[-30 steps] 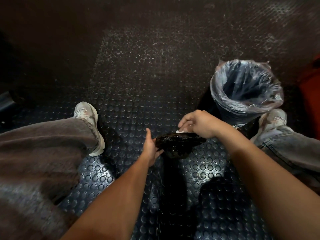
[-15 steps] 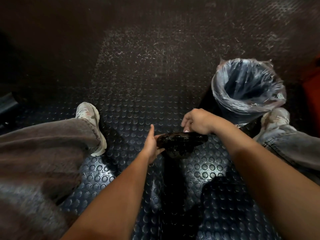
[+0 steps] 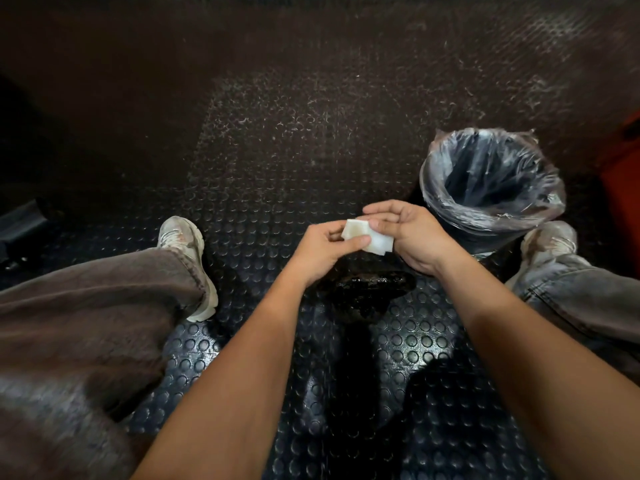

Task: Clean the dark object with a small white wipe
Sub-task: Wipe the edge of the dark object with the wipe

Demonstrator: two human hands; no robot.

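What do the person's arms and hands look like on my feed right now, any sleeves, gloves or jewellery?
Both forearms are bare right up to the bottom edge of the picture, with no sleeve in view. The left hand and right hand are ungloved. No watch, bracelet or ring shows on the wrists and fingers that are visible. Fingernails look short and unpainted, though the light is dim.

Soft matt white wipe (image 3: pixel 366 237); the dark object (image 3: pixel 367 292) gleams glossy — studded rubber-like floor (image 3: pixel 277 168), crinkly plastic bin liner (image 3: pixel 491 181) at two o'clock.
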